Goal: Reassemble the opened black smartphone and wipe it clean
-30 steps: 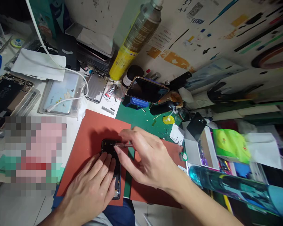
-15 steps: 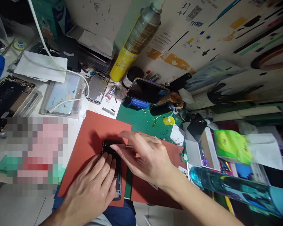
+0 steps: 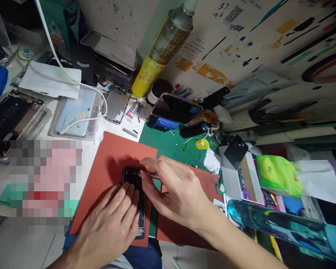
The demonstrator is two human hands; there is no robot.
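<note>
Here, left hand (image 3: 109,224) on thin, round-cornered black phone (image 3: 141,202).

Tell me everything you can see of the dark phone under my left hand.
The phone is black and slim with rounded corners, apparently opened, metallic-looking parts showing at its near end. It lies flat on a reddish mat, lengthwise away from you. Your left hand rests across it, hiding much; your right hand holds a slim tool by its far end, contact unclear.

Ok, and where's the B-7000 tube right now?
In the head view, the B-7000 tube lies upper left of centre, just right of the grey phone frame and left of the propped phone on its blue stand.
</note>
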